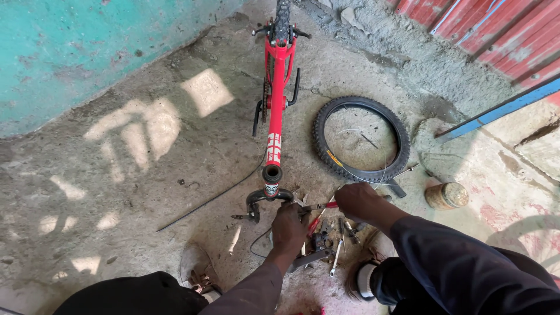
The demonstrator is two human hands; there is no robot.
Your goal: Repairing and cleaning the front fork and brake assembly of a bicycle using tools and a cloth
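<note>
A red bicycle frame [275, 99] lies upside down on the concrete floor, its black fork [263, 201] nearest me. My left hand [289, 228] is closed just right of the fork, over the red-handled pliers [318, 214]. My right hand [357, 200] grips the far end of those pliers, beside a thin silver cable [382, 169] that loops over a loose black tyre [360, 138]. Several spanners and small metal parts [337, 239] lie under both hands.
A teal wall [87, 41] stands at the left. At the right are a red metal door [496, 29] and a blue bar [501, 108]. A round tin [447, 195] sits on the floor at right. A long black cable [210, 198] trails to the left.
</note>
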